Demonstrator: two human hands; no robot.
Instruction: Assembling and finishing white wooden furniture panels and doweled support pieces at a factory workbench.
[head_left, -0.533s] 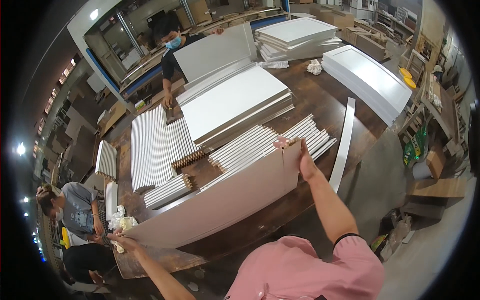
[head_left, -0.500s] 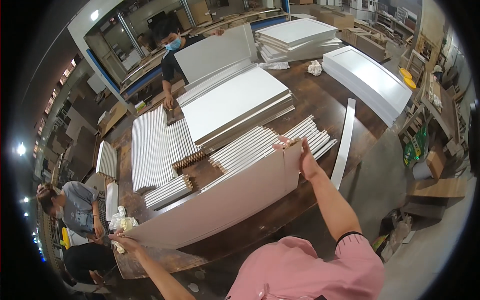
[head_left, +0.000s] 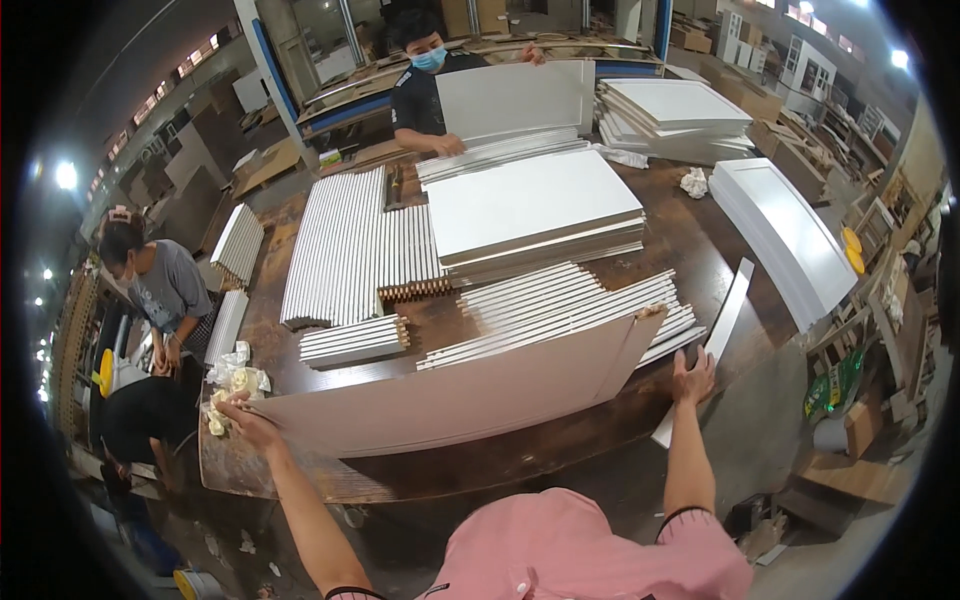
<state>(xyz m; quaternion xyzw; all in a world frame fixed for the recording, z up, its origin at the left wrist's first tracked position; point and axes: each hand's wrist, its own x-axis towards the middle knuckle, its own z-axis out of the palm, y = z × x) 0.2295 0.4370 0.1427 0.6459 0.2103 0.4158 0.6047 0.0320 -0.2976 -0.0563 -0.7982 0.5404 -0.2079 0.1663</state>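
Observation:
My left hand (head_left: 250, 420) is closed on the left end of a long pale panel (head_left: 460, 400), which stands on its long edge, tilted, along the near side of the table. A narrow piece is fitted across the panel's right end, with a bit of brown wood at its top corner. My right hand (head_left: 690, 380) is off the panel, fingers apart, over the left edge of a long white strip (head_left: 730, 310) that sticks out past the table edge. Whether it touches the strip I cannot tell. Behind the panel lie rows of white strips (head_left: 540, 300).
A stack of white panels (head_left: 535, 205) sits mid-table. More white strips (head_left: 335, 240) lie to the left, near crumpled wrapping (head_left: 240, 370). Curved white panels (head_left: 780, 225) stand right. Across the table a co-worker (head_left: 425, 100) holds a panel upright; another person (head_left: 165, 290) is at left.
My right hand has let go of the panel's right end and moved down and right to the white strip. My left hand keeps its hold. The co-worker's hand has left the hammer-like tool. The view has turned.

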